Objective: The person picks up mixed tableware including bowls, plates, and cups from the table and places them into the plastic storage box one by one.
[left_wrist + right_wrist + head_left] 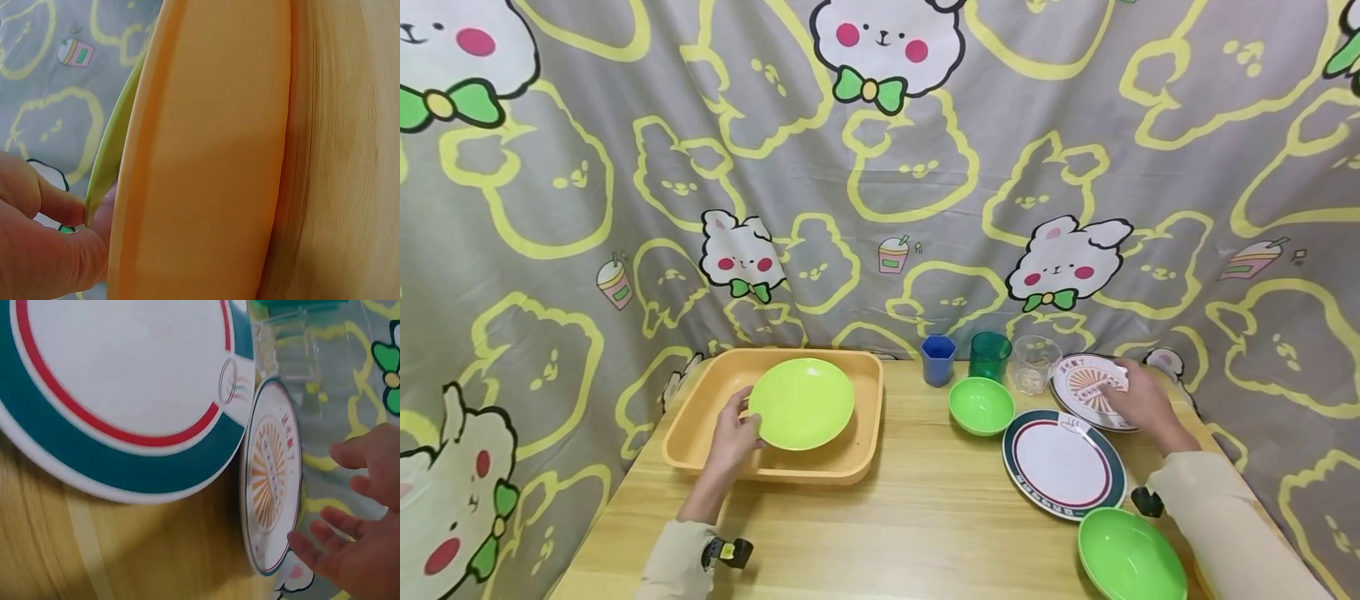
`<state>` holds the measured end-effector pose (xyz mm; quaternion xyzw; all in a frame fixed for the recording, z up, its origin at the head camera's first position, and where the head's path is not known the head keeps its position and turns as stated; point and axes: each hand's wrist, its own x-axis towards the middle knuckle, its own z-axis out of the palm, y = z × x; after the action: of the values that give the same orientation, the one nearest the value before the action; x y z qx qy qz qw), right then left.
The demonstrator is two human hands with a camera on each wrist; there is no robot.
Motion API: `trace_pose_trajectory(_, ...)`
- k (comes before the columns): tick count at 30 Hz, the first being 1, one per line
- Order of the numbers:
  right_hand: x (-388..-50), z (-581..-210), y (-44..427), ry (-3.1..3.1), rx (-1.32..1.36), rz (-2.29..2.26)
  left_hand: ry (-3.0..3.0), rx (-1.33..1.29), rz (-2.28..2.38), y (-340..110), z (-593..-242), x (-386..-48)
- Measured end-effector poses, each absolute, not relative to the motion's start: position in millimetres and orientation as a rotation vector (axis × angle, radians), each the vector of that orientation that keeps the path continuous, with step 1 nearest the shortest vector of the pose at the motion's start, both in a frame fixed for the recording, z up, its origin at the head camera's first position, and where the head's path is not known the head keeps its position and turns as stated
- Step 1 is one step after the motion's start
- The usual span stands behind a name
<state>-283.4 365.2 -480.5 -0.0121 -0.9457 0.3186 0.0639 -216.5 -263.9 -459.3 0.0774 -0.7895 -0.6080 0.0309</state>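
A lime-green plate [802, 404] is pinched at its left rim by my left hand [737, 432], over the orange tray [868, 467]. The left wrist view shows thumb and fingertips on the edge of that plate [114, 144], beside the tray's wall [212, 150]. On the far right, my right hand [1142, 404] is by a white plate with an orange sunburst print [1084, 387]. In the right wrist view this hand [356, 519] has its fingers loosely spread, the lowest fingertip at or near the rim of the printed plate [272, 481].
A white plate with a dark green rim [1063, 464] lies in front of the printed plate. Near it are a small green bowl [982, 407] and a larger green bowl [1129, 554]. Blue [937, 360], green [990, 357] and clear cups [1035, 365] stand along the patterned curtain [917, 250].
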Motion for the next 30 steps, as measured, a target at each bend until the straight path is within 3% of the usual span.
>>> trace_pose_trajectory(9, -278, -481, 392, -2.843, -0.195, 0.803, -2.445, 0.264, -1.870, -275, -457, -220)
trace_pose_trajectory(20, -276, -490, 408, -2.931, -0.475, 0.964, -2.487, 0.258, -1.812, -290, -455, -225)
trace_pose_trajectory(30, -273, -490, 409, -2.970, -0.489, 0.906, -2.550, 0.220, -1.716, -301, -445, -238)
